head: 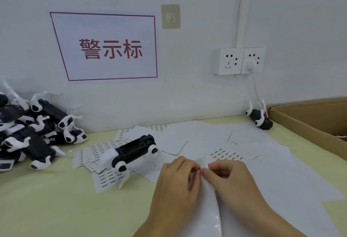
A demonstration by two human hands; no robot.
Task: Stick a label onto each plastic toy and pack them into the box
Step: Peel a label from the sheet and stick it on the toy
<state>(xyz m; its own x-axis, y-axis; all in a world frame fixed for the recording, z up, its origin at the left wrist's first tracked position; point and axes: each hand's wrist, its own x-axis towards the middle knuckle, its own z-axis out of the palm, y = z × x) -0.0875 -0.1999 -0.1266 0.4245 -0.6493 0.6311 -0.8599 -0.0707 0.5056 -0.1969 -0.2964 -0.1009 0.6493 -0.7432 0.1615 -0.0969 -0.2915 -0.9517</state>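
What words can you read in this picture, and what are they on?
"警示标" in big red characters, on the wall sign.
Label sheets beside the toy: rows of print too small to read.
Label sheet the hands peel from: too blurred to read.

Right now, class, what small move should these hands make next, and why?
Probably peel one label free and carry it to the toy. Both hands, left and right, pinch the label sheet at one spot, and the toy lies apart from them at their left.
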